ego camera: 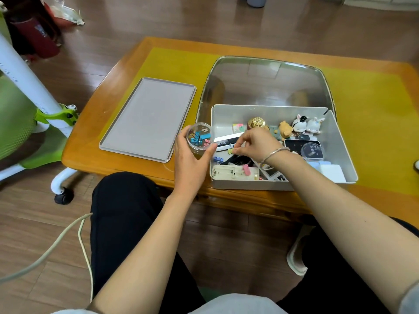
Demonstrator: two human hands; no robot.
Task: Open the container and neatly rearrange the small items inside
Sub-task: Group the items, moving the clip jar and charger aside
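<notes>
Pinching a yellow binder clip (231, 150) over the left end of the open white container (340, 141), the right hand (254, 143) sits just right of the clear jar (199, 138). The left hand (190, 159) grips that jar upright beside the container's left wall, mouth upward, with blue and pink clips already inside. The drop looks like a short leftward carry; more clips lie loose below the right hand.

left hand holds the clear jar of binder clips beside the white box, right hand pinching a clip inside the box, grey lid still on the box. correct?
Not quite: the grey lid is off, lying flat on the table left of the white box. The rest holds in the head view: the left hand holds the clear jar of binder clips beside the box, and the right hand pinches a yellow clip inside it.
</notes>
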